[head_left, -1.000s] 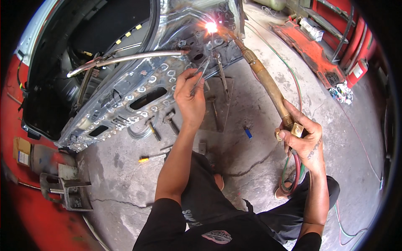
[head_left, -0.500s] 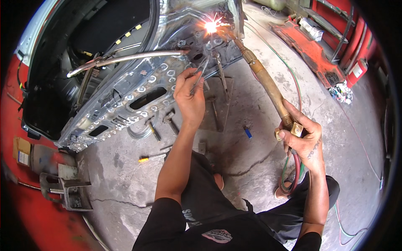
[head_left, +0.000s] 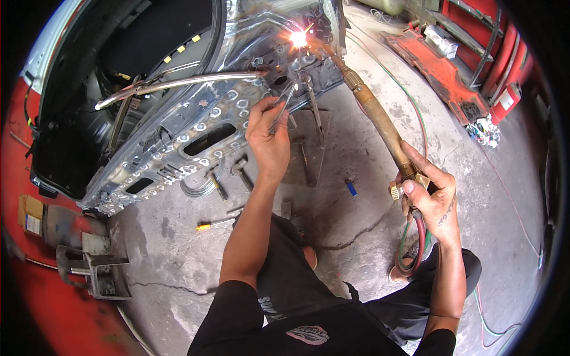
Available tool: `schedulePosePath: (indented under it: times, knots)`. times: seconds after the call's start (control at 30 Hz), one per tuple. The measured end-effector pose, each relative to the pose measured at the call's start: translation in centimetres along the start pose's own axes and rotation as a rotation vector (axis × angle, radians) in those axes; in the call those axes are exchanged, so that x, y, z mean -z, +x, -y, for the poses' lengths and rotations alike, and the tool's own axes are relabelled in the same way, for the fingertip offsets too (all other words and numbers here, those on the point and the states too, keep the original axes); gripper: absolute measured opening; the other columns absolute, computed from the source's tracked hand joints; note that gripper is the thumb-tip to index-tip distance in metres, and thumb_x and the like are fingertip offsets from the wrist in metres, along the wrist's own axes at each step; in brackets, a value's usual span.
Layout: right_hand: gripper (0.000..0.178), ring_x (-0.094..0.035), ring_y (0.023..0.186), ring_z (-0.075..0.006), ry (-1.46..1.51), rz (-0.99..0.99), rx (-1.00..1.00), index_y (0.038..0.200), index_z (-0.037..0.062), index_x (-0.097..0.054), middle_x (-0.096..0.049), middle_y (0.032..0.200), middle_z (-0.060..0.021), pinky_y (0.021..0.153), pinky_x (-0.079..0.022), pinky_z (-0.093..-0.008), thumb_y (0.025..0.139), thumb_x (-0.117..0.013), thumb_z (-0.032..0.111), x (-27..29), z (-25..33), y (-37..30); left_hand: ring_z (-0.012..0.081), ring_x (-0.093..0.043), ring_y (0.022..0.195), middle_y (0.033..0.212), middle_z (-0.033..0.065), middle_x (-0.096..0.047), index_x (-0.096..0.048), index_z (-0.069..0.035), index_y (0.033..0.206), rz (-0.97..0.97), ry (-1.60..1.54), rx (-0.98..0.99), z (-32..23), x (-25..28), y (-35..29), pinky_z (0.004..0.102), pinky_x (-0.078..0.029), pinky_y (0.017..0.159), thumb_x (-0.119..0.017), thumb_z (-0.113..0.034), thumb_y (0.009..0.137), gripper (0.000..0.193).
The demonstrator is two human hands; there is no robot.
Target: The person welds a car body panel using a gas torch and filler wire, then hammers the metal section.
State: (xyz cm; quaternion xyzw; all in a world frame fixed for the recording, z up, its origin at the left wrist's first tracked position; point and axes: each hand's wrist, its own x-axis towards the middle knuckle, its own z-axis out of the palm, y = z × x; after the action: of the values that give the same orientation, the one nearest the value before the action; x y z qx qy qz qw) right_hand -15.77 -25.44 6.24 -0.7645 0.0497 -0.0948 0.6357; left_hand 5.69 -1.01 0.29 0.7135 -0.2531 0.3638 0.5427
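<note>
My right hand (head_left: pixel 436 204) is wrapped round the valve end of a long brass gas torch (head_left: pixel 380 121). Red and green hoses (head_left: pixel 421 237) hang from it beside my knee. At the torch's tip, bright glare and sparks (head_left: pixel 298 39) cover a spot on the bare metal car body (head_left: pixel 178 139), so the joint itself is hidden. My left hand (head_left: pixel 268 127) pinches a thin metal rod (head_left: pixel 290 95), closed fingers pointing up toward the bodywork. Just right of the rod, a pair of locking pliers (head_left: pixel 313 101) hangs from the panel edge.
A curved metal strip (head_left: pixel 178 84) sticks out across the car opening. Hammers (head_left: pixel 242 173), a coil of wire (head_left: pixel 199 188), a yellow-handled tool (head_left: pixel 203 227) and a small blue object (head_left: pixel 351 188) lie on the concrete. At left stands a metal bracket (head_left: pixel 95 273); a red panel (head_left: pixel 433 74) lies far right.
My right thumb has shifted slightly up by the torch's valve knobs. The sparks look smaller. The torch and my left hand have barely moved.
</note>
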Motion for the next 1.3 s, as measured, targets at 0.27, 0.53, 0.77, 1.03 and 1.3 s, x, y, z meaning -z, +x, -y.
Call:
schedulePosePath:
  times: [0.27, 0.53, 0.77, 1.03, 1.3]
  knots:
    - [0.059, -0.061, 0.056, -0.0094, 0.045, -0.020, 0.076, 0.146, 0.0046, -0.059, -0.067, 0.081, -0.0031, 0.051, -0.049, -0.0257, 0.091, -0.076, 0.020, -0.37, -0.46, -0.03, 0.0232, -0.065, 0.106, 0.114, 0.0125, -0.070, -0.076, 0.002, 0.107, 0.000, -0.003, 0.004, -0.13, -0.04, 0.03, 0.0315, -0.051, 0.091, -0.073, 0.006, 0.088, 0.020]
    - [0.060, -0.060, 0.056, -0.0091, 0.038, -0.009, 0.082, 0.146, 0.0046, -0.059, -0.067, 0.081, -0.0033, 0.051, -0.049, -0.0257, 0.091, -0.076, 0.021, -0.32, -0.45, 0.00, 0.0238, -0.065, 0.106, 0.114, 0.0125, -0.070, -0.076, 0.001, 0.107, 0.003, 0.003, 0.012, -0.14, -0.08, 0.19, 0.0320, -0.051, 0.092, -0.074, 0.006, 0.088, 0.020]
    - [0.059, -0.060, 0.056, -0.0088, 0.050, -0.018, 0.069, 0.146, 0.0049, -0.059, -0.067, 0.082, -0.0030, 0.050, -0.049, -0.0252, 0.091, -0.076, 0.021, -0.40, -0.36, -0.09, 0.0239, -0.065, 0.107, 0.114, 0.0124, -0.070, -0.076, 0.001, 0.106, 0.001, 0.015, 0.004, -0.03, -0.10, 0.13, 0.0324, -0.052, 0.092, -0.073, 0.006, 0.088, 0.020]
    - [0.060, -0.059, 0.056, -0.0093, 0.068, -0.019, 0.056, 0.145, 0.0042, -0.059, -0.067, 0.082, -0.0029, 0.051, -0.048, -0.0256, 0.091, -0.076, 0.020, -0.43, -0.37, -0.10, 0.0239, -0.066, 0.107, 0.114, 0.0122, -0.070, -0.076, 0.001, 0.107, 0.000, 0.024, 0.010, -0.16, -0.17, 0.27, 0.0323, -0.051, 0.093, -0.073, 0.006, 0.088, 0.020]
    - [0.059, -0.059, 0.057, -0.0091, 0.061, -0.021, 0.055, 0.145, 0.0040, -0.059, -0.067, 0.083, -0.0033, 0.051, -0.048, -0.0258, 0.091, -0.076, 0.019, -0.48, -0.25, -0.14, 0.0236, -0.066, 0.106, 0.114, 0.0120, -0.070, -0.076, 0.001, 0.106, -0.004, 0.016, 0.022, -0.19, -0.17, 0.36, 0.0323, -0.052, 0.092, -0.074, 0.005, 0.088, 0.018]
